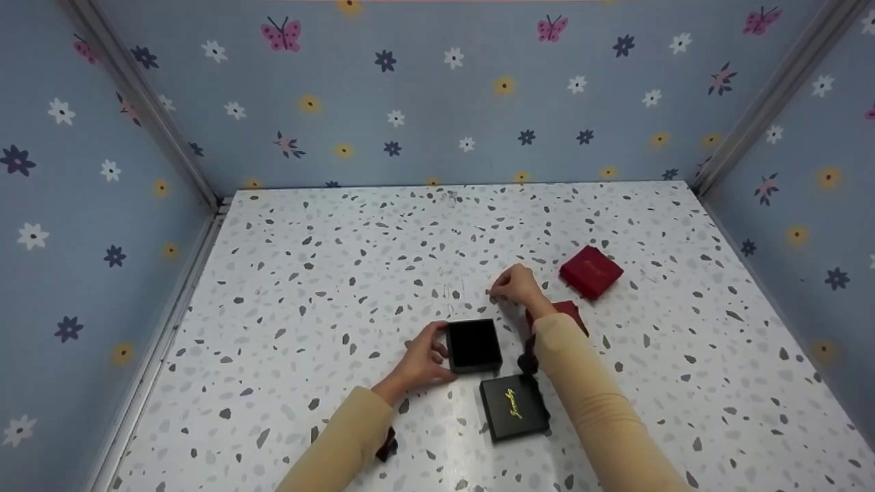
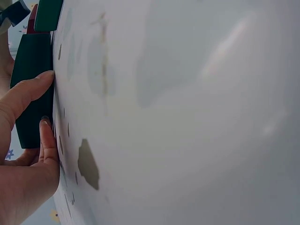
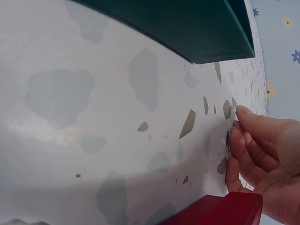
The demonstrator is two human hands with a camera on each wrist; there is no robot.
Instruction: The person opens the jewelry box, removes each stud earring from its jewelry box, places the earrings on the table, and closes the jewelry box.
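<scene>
My left hand [image 1: 425, 359] grips the left side of an open dark green jewelry box base [image 1: 474, 346], its inside black, standing on the table. In the left wrist view, thumb and fingers press against the base's green wall [image 2: 33, 89]. Just below it lies the matching lid [image 1: 514, 408] with gold lettering. My right hand [image 1: 517, 283] is low at the table beyond the base, fingers curled. At its thumb and forefinger tips the right wrist view shows a tiny shiny thing [image 3: 235, 108], too small to make out.
A red box [image 1: 591, 272] with faint lettering sits to the right. Another red piece [image 1: 573, 314] lies partly hidden under the right forearm; a red box [image 3: 220, 211] also borders the right wrist view. Flower-patterned blue panels [image 1: 451, 96] wall in the speckled table [image 1: 307, 287].
</scene>
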